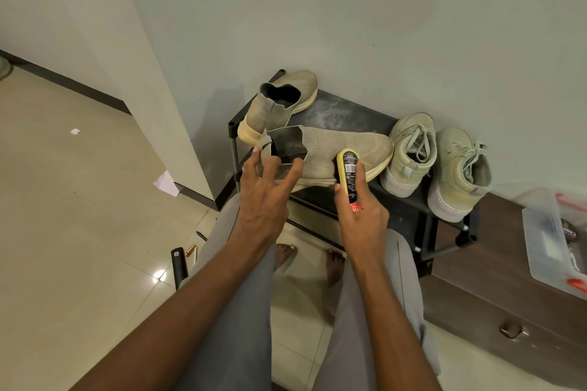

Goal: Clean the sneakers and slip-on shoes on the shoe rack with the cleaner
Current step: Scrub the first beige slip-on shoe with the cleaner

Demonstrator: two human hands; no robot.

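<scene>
A beige knit slip-on shoe [346, 149] lies on its side at the front of the black shoe rack [343, 111]. My left hand [266, 187] grips its heel, fingers curled over the collar and into the opening. My right hand [362, 209] holds the cleaner [349, 174], a black bottle with a yellow applicator end, pressed against the shoe's side near the sole. The second slip-on [279, 105] stands at the rack's back left. Two pale green lace-up sneakers [413, 152] [460, 174] stand on the right end of the rack.
The rack stands against a wall beside a corner. A dark wooden cabinet [495, 289] to the right carries a clear plastic box [552, 244]. On the tiled floor lie a black object [179, 263], a pen [200, 235] and paper scraps [166, 184]. My bare feet are below the rack.
</scene>
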